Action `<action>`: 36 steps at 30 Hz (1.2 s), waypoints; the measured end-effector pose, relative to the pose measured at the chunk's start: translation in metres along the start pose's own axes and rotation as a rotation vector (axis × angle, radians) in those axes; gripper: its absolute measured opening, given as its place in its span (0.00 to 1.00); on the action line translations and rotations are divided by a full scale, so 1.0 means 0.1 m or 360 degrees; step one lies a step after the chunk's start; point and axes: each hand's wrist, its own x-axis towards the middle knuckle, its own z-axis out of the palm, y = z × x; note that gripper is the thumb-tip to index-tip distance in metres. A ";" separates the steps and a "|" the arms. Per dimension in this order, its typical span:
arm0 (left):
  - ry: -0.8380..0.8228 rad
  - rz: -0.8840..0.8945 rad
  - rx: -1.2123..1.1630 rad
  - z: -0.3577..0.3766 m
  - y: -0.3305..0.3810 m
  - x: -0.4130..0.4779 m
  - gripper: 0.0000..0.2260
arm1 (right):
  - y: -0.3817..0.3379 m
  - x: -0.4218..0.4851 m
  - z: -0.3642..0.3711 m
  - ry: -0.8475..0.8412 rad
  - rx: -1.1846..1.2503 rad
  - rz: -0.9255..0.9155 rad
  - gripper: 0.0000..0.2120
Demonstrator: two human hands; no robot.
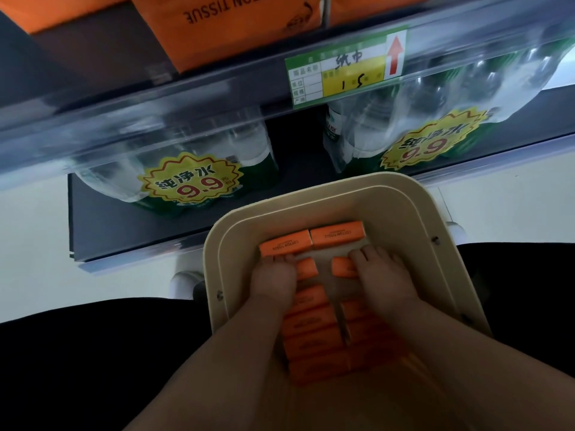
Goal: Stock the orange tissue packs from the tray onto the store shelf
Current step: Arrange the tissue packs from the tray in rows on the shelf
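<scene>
Store shelving fills the upper half of the frame. On the upper shelf (93, 57), at top centre, lies a large orange pack (236, 29) printed "COTTON TISSUE", with more orange packaging at both top corners. A clear plastic rail (186, 98) runs along that shelf's front edge and carries a green and yellow price label (345, 68) with a red arrow. Below it, on a dark lower shelf, sit two shrink-wrapped bundles of water bottles, one at centre left (186, 169) and one at upper right (420, 129), each with a yellow "9.9" sticker.

A beige tray (413, 213) occupies the lower centre. Small orange tissue packs (311, 325) lie in it in two columns. Two more packs (285, 245) lie end to end across the far side.

Both forearms reach in from the bottom edge. The left hand (273, 279) has its fingers curled over one pack (307, 268) in the left column, grasping it. The right hand (384, 276) likewise grasps a pack (342, 266) in the right column. Both grasped packs are inside the tray.
</scene>
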 end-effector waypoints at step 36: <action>0.1680 -0.0356 -0.0725 -2.82 -1.13 -2.37 0.15 | -0.95 -1.38 -3.31 0.1793 -0.0008 -0.0222 0.28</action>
